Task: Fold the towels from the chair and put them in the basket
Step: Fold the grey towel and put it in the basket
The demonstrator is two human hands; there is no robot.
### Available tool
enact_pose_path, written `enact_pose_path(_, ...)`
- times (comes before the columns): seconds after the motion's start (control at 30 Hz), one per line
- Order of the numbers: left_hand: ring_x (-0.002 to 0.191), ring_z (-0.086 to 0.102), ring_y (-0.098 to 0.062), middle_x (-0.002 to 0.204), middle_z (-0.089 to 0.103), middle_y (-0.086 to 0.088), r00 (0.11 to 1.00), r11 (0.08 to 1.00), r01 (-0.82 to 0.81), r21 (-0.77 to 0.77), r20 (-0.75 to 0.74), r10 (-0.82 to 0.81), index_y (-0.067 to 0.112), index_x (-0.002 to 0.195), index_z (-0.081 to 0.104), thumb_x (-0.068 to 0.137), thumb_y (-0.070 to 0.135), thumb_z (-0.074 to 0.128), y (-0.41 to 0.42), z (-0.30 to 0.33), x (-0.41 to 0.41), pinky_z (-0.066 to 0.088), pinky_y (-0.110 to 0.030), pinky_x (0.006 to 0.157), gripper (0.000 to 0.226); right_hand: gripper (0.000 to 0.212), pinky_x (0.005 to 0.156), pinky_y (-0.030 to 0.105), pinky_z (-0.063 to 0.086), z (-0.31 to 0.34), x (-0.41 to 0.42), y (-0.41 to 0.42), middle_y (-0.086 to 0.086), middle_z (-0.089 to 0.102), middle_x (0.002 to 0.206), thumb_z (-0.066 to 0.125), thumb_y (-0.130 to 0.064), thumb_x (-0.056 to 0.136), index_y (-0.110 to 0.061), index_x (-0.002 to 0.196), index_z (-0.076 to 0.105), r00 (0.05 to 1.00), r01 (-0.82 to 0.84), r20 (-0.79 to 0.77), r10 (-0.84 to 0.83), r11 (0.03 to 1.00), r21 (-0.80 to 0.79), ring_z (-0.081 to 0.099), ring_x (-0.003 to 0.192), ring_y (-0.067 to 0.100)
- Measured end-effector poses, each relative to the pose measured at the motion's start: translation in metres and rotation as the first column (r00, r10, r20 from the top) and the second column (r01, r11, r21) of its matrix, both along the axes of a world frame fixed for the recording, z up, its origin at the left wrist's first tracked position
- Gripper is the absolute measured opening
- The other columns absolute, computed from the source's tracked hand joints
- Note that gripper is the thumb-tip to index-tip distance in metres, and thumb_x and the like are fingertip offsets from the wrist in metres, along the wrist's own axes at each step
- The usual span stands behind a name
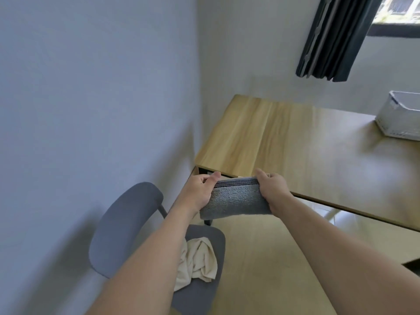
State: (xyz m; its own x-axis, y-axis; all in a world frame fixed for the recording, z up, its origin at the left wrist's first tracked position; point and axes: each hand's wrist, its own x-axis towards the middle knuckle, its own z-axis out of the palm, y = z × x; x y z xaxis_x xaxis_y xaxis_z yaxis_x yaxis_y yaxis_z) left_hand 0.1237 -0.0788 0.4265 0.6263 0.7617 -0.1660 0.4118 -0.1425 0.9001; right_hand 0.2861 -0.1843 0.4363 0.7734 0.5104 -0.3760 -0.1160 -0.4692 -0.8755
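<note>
Here: grey terry towel (235, 201) folded into a thick rectangle, held up in the air between both hands, just near of the front-left corner of the light wooden surface (284, 142). Left hand (200, 190) gripping the towel's left end, thumb on the top striped edge, fingers (212, 178) curled round it. Right hand (271, 186) gripping the right end the same way, fingers curled over the top edge, thumb side toward the towel. Both forearms stretched out from the near edge of view. Towel hanging slightly below the hands, lower edge tilted down to the left, apart from the surface.

Below and to the left, grey upholstered chair (127, 223) with rounded backrest, close to the pale blue wall (91, 98). On its seat, crumpled cream cloth towel (197, 262), unfolded, partly hidden by the left forearm.

Far right on the surface, white woven rectangular basket (397, 117), cut off by the frame edge, contents not visible, well apart from the hands. Dark pleated curtain (334, 37) hanging beside a window (400, 10) at top right. Light wood-tone floor (261, 258) under the arms. Whole view motion-blurred.
</note>
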Motion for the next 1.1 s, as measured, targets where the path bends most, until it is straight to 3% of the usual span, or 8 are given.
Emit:
enact_pose_path(0.1, 0.084, 0.069, -0.022, 0.085, 0.075, 0.001, 0.990, 0.990, 0.139, -0.029, 0.007, -0.139, 0.028, 0.087, 0.076, 0.075, 0.077, 0.051, -0.032, 0.054, 0.003, 0.053, -0.043, 0.079, 0.056, 0.038, 0.067, 0.031, 0.043, 0.051, 0.013, -0.038, 0.006, 0.057, 0.079, 0.047, -0.046, 0.091, -0.011, 0.079, 0.057, 0.999, -0.037, -0.009, 0.037, 0.998, -0.054, 0.054, 0.071, 0.022)
enact_pose_path(0.2, 0.082, 0.069, -0.015, 0.087, 0.075, 0.000, 0.978, 0.979, 0.199, -0.047, 0.068, -0.195, 0.019, 0.092, 0.075, 0.072, 0.066, 0.060, -0.052, 0.086, 0.010, 0.051, -0.032, 0.073, 0.054, 0.042, 0.075, 0.034, 0.048, 0.080, 0.025, -0.062, 0.007, 0.061, 0.083, 0.049, -0.051, 0.089, -0.012, 0.077, 0.057, 0.998, -0.058, -0.027, 0.057, 0.998, -0.035, 0.059, 0.076, 0.024)
enact_pose_path(0.37, 0.086, 0.069, -0.015, 0.090, 0.074, 0.000, 0.965, 0.962, 0.256, -0.094, 0.079, -0.249, 0.017, 0.094, 0.074, 0.070, 0.064, 0.065, -0.058, 0.087, 0.028, 0.052, -0.028, 0.080, 0.054, 0.039, 0.085, 0.040, 0.050, 0.088, 0.041, -0.078, 0.004, 0.060, 0.085, 0.052, -0.054, 0.088, -0.016, 0.078, 0.056, 0.999, -0.035, -0.015, 0.036, 0.999, 0.013, 0.060, 0.084, 0.025)
enact_pose_path(0.5, 0.078, 0.067, -0.014, 0.086, 0.074, -0.001, 0.962, 0.950, 0.271, -0.156, 0.082, -0.261, 0.013, 0.097, 0.073, 0.075, 0.056, 0.066, -0.065, 0.095, 0.058, 0.048, -0.025, 0.070, 0.049, 0.043, 0.087, 0.040, 0.050, 0.092, 0.065, -0.094, 0.004, 0.061, 0.086, 0.051, -0.057, 0.088, -0.016, 0.077, 0.057, 0.998, -0.052, -0.034, 0.052, 0.999, -0.006, 0.060, 0.085, 0.025)
enact_pose_path(0.7, 0.076, 0.065, -0.019, 0.089, 0.071, -0.011, 0.978, 0.965, 0.167, -0.204, 0.156, -0.136, 0.002, 0.098, 0.070, 0.081, 0.042, 0.069, -0.109, 0.105, 0.125, 0.050, -0.027, 0.068, 0.044, 0.047, 0.076, 0.037, 0.056, 0.110, 0.137, -0.140, 0.008, 0.067, 0.097, 0.053, -0.062, 0.085, -0.016, 0.092, 0.061, 0.956, -0.255, -0.141, 0.258, 0.966, 0.039, 0.067, 0.087, 0.025)
enact_pose_path(0.83, 0.079, 0.064, -0.020, 0.093, 0.071, -0.012, 0.984, 0.982, 0.047, -0.183, 0.179, -0.014, 0.003, 0.097, 0.071, 0.077, 0.043, 0.073, -0.140, 0.109, 0.182, 0.048, -0.030, 0.070, 0.045, 0.024, 0.084, 0.038, 0.055, 0.115, 0.201, -0.179, 0.012, 0.068, 0.108, 0.058, -0.036, 0.092, -0.015, 0.104, 0.062, 0.869, -0.404, -0.245, 0.431, 0.902, 0.154, 0.066, 0.093, 0.024)
enact_pose_path(0.97, 0.084, 0.065, -0.023, 0.096, 0.072, -0.012, 0.984, 0.978, 0.021, -0.210, 0.177, 0.017, 0.008, 0.097, 0.071, 0.071, 0.048, 0.076, -0.174, 0.115, 0.233, 0.049, -0.035, 0.074, 0.048, 0.030, 0.070, 0.031, 0.051, 0.120, 0.261, -0.203, 0.010, 0.067, 0.109, 0.059, -0.032, 0.092, -0.011, 0.113, 0.059, 0.894, -0.360, -0.218, 0.391, 0.917, 0.170, 0.063, 0.089, 0.021)
enact_pose_path(1.1, 0.081, 0.062, -0.018, 0.094, 0.069, -0.008, 0.969, 0.960, -0.018, -0.280, 0.230, 0.085, 0.005, 0.102, 0.069, 0.086, 0.028, 0.070, -0.192, 0.128, 0.273, 0.049, -0.026, 0.066, 0.028, 0.036, 0.067, 0.031, 0.050, 0.127, 0.302, -0.212, 0.010, 0.065, 0.115, 0.061, -0.036, 0.090, -0.013, 0.117, 0.058, 0.924, -0.322, -0.155, 0.350, 0.929, 0.181, 0.062, 0.092, 0.022)
